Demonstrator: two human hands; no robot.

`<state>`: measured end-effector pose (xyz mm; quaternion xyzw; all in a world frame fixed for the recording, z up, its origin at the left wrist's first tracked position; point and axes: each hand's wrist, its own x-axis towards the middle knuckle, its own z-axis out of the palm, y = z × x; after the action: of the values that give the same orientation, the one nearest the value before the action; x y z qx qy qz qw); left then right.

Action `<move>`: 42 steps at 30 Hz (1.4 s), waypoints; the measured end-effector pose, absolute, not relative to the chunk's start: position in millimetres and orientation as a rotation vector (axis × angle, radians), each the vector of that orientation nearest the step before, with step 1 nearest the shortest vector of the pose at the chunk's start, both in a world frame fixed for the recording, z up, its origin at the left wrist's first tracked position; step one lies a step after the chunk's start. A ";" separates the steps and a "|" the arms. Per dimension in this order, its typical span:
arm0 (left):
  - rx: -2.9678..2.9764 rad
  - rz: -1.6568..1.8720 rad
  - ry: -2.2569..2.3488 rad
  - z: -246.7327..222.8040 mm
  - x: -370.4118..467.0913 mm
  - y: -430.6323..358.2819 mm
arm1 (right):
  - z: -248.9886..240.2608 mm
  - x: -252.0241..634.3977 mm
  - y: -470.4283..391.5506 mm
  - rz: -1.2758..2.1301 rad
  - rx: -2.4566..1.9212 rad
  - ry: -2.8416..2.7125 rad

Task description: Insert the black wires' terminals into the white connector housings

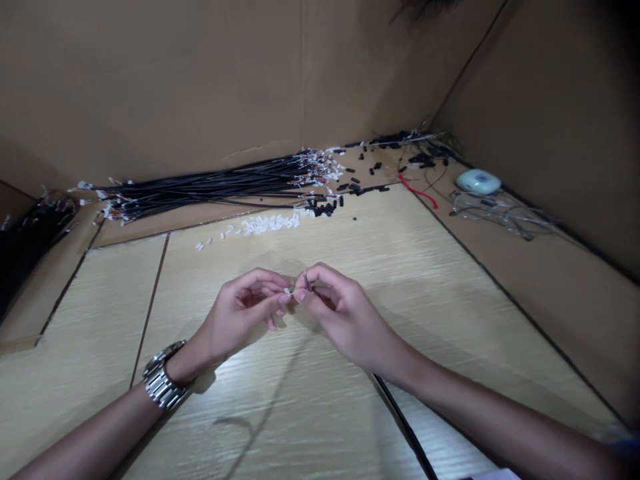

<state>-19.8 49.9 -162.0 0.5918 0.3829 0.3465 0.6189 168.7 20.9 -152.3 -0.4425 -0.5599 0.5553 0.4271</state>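
Left hand [255,303] pinches a small white connector [288,292]; right hand [340,310] pinched beside it, its hold unclear to me.

The one view looks out from the wearer's head, just behind the near side of the bench [320,413], facing forward and down across it to the wall beyond; no second view shares any part.

I'm in a workshop, judging by the bundled black cables [210,181] and loose white connectors [273,223] along the counter's [310,373] far edge.
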 end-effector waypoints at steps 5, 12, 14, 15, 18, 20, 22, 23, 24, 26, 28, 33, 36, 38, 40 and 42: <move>1.343 0.770 0.901 -155.2 -16.5 51.8 | -148.3 169.2 20.7 1.310 -1.178 -1.450; 1.248 0.744 0.850 -145.9 -14.5 53.9 | -142.2 169.2 20.7 1.067 -1.294 -1.584; 1.234 0.736 0.838 -145.6 -14.8 54.5 | -140.9 169.3 20.2 1.048 -1.295 -1.604; 1.228 0.734 0.835 -145.6 -14.9 54.6 | -140.3 169.4 19.8 1.041 -1.296 -1.615; 1.217 0.732 0.831 -145.9 -14.8 54.4 | -139.0 169.9 18.6 1.008 -1.304 -1.644; 1.214 0.735 0.832 -146.0 -14.7 54.3 | -139.1 170.1 18.2 0.981 -1.300 -1.665; 1.219 0.736 0.837 -145.9 -14.7 54.4 | -139.5 170.0 18.2 0.963 -1.290 -1.679; 1.224 0.738 0.841 -145.8 -14.7 54.5 | -139.7 169.8 18.2 0.955 -1.284 -1.682; 1.230 0.738 0.846 -145.8 -14.8 54.6 | -139.9 169.6 18.3 0.948 -1.280 -1.680; 1.242 0.739 0.863 -146.0 -14.8 54.9 | -139.9 169.2 18.5 0.942 -1.279 -1.678; 1.257 0.739 0.877 -146.3 -14.8 54.9 | -139.7 169.1 18.5 0.943 -1.282 -1.677; 1.274 0.730 0.895 -146.8 -14.8 54.7 | -141.0 170.7 16.9 0.863 -1.246 -1.738; 1.269 0.728 0.896 -146.0 -14.5 55.0 | -142.4 171.7 15.3 0.775 -1.197 -1.788; 1.266 0.725 0.894 -145.4 -14.4 55.3 | -142.8 171.7 14.4 0.738 -1.179 -1.811; 1.260 0.726 0.890 -145.2 -14.6 55.5 | -142.6 171.4 13.7 0.720 -1.181 -1.821; 1.253 0.730 0.878 -145.5 -15.0 55.4 | -142.0 170.9 13.0 0.712 -1.188 -1.825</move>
<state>-15.0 55.4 -145.5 0.5542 0.3884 0.3226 0.6617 170.9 13.0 -142.0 -0.4723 -0.7257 0.2829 0.4126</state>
